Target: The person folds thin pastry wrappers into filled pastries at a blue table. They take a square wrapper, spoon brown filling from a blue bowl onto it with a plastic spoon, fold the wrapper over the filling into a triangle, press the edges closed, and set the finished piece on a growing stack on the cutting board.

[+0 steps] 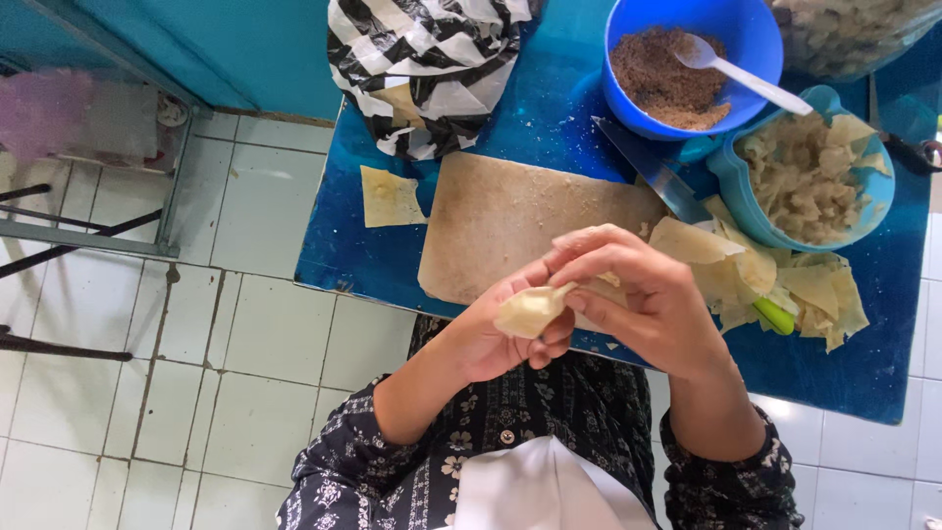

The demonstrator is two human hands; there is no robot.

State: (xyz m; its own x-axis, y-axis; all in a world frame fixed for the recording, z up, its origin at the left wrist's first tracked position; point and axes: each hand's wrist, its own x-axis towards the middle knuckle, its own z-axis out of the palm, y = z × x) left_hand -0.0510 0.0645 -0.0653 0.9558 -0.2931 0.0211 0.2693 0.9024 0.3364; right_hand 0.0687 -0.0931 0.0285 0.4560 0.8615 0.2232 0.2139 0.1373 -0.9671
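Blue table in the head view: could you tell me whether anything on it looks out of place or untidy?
One pale square dough wrapper lies alone on the blue table, left of the wooden board, apart from the loose wrapper pile at the right. Crumbs speckle the tabletop. Both hands pinch a folded wrapper.

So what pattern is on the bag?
Black and white stripes on the bag, in the head view.

White tiled floor (265, 334), teal wall (235, 49), blue table (863, 363).
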